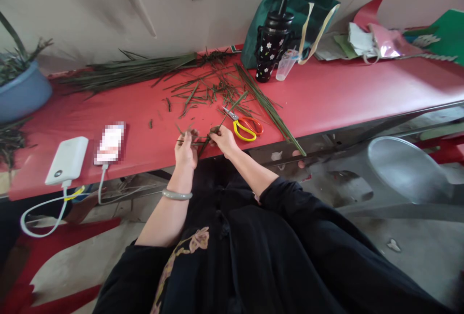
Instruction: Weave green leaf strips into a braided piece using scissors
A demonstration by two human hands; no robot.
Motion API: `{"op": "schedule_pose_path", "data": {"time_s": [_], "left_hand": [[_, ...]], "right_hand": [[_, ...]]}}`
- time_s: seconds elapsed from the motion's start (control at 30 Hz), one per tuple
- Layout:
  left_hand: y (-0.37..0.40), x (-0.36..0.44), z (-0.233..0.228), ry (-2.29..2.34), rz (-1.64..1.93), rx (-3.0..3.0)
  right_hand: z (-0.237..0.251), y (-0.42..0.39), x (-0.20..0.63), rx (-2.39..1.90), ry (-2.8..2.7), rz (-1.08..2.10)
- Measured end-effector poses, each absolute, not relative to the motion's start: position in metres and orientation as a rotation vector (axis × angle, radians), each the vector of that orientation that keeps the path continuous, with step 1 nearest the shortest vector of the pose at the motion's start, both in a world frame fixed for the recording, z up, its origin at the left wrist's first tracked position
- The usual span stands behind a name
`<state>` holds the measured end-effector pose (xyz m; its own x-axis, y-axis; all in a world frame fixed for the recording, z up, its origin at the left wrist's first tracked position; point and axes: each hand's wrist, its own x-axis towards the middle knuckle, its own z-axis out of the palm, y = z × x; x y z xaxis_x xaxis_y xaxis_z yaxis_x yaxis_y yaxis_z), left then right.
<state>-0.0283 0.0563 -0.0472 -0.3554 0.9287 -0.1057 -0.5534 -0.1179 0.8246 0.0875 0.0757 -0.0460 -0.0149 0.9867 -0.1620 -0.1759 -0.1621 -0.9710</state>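
My left hand and my right hand meet at the front edge of the red table, both pinching thin green leaf strips that cross between them. A pale bangle sits on my left wrist. Yellow-and-orange scissors lie just right of my right hand. Cut leaf scraps are scattered behind the hands, and a long bundle of strips runs diagonally to the table's edge.
A white power bank and a phone with cables lie at the left. A blue basin, long leaf bundle, black flowered bottle, plastic cup, green bag and papers stand behind. A grey stool is at right.
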Motion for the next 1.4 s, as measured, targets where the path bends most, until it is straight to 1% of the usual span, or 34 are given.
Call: {"op": "schedule_pose_path", "data": {"time_s": [0.17,0.27,0.63,0.83,1.0,1.1,1.2,1.3,1.4], "left_hand": [[0.056,-0.025,-0.06,1.294,1.452,1.084],[0.059,-0.026,-0.064,1.393,1.424,1.232],[0.059,-0.019,-0.055,1.253,1.46,0.971],[0.059,-0.019,-0.058,1.244,1.512,0.926],[0.057,-0.018,-0.054,1.192,1.616,0.712],[0.055,-0.019,-0.05,1.146,1.552,0.673],[0.055,-0.021,-0.05,1.103,1.454,0.762],[0.056,-0.022,-0.05,1.123,1.44,0.819],[0.056,-0.023,-0.047,1.118,1.349,0.855]], "right_hand": [[-0.047,0.075,0.091,-1.16,-1.04,1.402],[-0.049,0.074,0.093,-1.124,-1.151,1.402],[-0.05,0.071,0.097,-0.983,-1.318,1.44],[-0.047,0.069,0.098,-1.076,-1.391,1.354],[-0.044,0.067,0.097,-1.106,-1.328,1.385],[-0.045,0.067,0.098,-1.081,-1.293,1.382],[-0.048,0.068,0.101,-0.988,-1.186,1.467],[-0.05,0.069,0.102,-0.933,-1.025,1.538],[-0.05,0.069,0.101,-0.959,-1.003,1.514]]}}
